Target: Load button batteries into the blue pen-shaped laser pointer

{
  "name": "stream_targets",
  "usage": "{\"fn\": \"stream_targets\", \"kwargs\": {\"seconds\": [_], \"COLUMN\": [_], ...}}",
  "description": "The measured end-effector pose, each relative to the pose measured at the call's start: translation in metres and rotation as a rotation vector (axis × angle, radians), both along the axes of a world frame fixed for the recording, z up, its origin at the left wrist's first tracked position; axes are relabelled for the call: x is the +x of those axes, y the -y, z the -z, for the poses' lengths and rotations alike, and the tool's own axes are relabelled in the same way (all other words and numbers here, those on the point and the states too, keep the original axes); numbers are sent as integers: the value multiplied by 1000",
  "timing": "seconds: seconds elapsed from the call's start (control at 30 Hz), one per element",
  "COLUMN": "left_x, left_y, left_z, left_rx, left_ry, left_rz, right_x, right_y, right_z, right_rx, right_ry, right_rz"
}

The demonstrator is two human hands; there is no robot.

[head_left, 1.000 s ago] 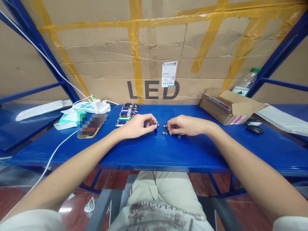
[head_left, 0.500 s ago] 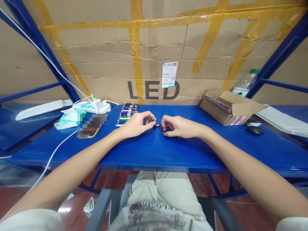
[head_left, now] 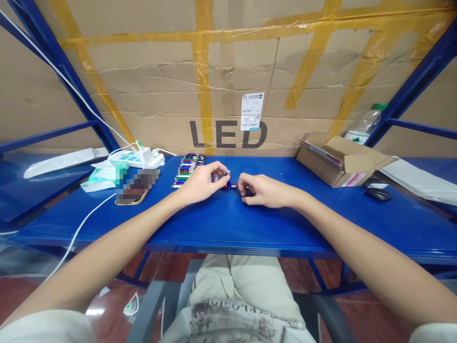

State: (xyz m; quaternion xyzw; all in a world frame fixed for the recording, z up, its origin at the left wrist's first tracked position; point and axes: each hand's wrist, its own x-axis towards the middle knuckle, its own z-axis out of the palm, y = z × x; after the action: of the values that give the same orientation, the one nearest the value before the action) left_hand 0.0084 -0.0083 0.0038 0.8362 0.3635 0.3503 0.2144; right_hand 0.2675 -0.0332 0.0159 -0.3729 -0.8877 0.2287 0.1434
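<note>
right hand (head_left: pixel 262 189) now closer, left hand (head_left: pixel 202 182) pinching small flashlight (head_left: pixel 227 181)

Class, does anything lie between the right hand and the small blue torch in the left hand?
Nothing visible does. The left hand pinches the small blue torch; the right hand sits just beside its end. The row of torches lies off that line.

Looks onto a wall of creased, flattened cardboard (head_left: pixel 143 95), crossed with yellow tape (head_left: pixel 202 85) and printed LED in dark letters beside a white shipping label (head_left: pixel 252 111). Takes in a glossy blue metal table (head_left: pixel 250 228) flanked by slanting blue shelf struts (head_left: pixel 410 90). Shows shiny reddish floor (head_left: pixel 21 286) beneath, under even light.
</note>
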Motion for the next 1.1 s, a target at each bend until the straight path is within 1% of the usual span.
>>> {"fn": "stream_targets", "kwargs": {"seconds": [0.27,0.37,0.53,0.63,0.73,0.87,1.1], "left_x": [0,0,1,3,5,7,8], "left_y": [-2,-2,3,7,9,9,6], "left_z": [2,2,3,4,6,9,13], "left_rx": [-5,-10,-36,-81,-147,-192,-213], "left_ry": [13,3,-37,-40,-17,3,7], "left_rz": [7,24,65,120,193,247,251], "right_x": [-2,1,7,6,2,-3,-4], "right_y": [1,0,-2,-1,1,4,6], "right_z": [1,0,-5,-5,-4,-3,-4], "right_rx": [-15,-3,63,94,102,74,52], "right_ry": [-10,-50,-234,-368,-436,-430,-422], "right_rz": [-3,15,74,72,52,45,51]}}
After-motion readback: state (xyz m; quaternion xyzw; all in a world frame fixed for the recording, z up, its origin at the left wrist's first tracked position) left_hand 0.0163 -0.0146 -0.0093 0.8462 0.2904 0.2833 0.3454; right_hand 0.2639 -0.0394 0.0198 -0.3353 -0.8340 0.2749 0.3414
